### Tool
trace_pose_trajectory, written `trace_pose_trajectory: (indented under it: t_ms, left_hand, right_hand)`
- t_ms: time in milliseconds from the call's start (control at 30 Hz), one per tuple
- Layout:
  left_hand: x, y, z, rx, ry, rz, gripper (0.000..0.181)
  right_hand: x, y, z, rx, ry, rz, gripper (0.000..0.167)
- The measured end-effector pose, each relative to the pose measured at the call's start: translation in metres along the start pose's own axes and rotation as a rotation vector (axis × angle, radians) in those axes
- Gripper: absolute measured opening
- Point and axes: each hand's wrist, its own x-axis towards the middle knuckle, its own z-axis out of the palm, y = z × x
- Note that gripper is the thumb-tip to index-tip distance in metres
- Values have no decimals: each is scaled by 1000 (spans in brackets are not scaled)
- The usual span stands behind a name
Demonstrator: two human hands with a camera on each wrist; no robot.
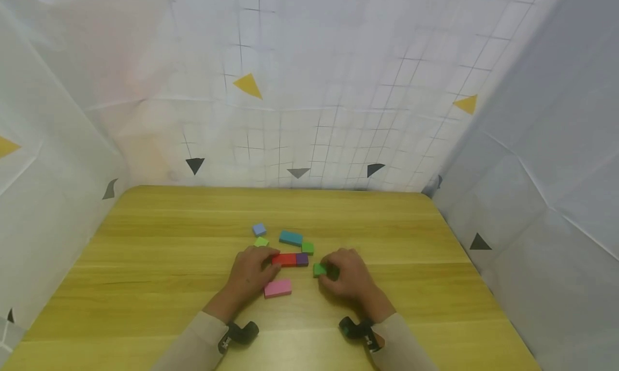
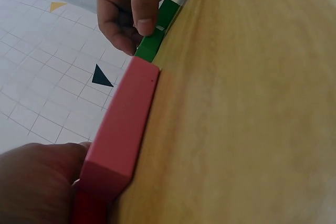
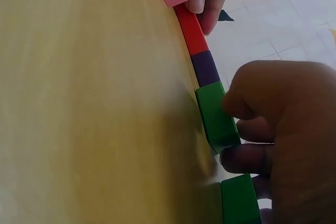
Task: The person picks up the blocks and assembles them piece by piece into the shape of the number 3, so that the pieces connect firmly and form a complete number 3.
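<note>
The wooden table [image 1: 411,263] meets white sheeting [image 1: 300,49] at its far edge [image 1: 242,187], with broad room either side, as mid-table the left hand [image 1: 249,271] pinches a red block [image 1: 286,260] and the right hand [image 1: 349,274] a green block [image 1: 317,270].

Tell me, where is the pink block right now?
In the head view, the pink block lies on the wooden table just left of centre, beside the left hand, on the person's side of the red block.
</note>
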Motion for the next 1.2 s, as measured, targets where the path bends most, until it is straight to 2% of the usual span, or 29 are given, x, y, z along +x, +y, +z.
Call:
trace_pose_trajectory:
  t_ms: [267, 500, 767, 1200]
  left_hand:
    - [0, 0, 0, 16, 18, 9, 32]
    - [-1, 0, -1, -1, -13, -18, 31]
    - [0, 1, -1, 8, -32, -32, 32]
    - [0, 1, 0, 20, -3, -16, 31]
  right_hand:
    - [1, -4, 0, 61, 10, -63, 23]
    - [1, -6, 2, 63, 7, -109, 24]
    - [1, -7, 5, 62, -20, -97, 24]
    - [2, -10, 8, 79, -12, -133, 26]
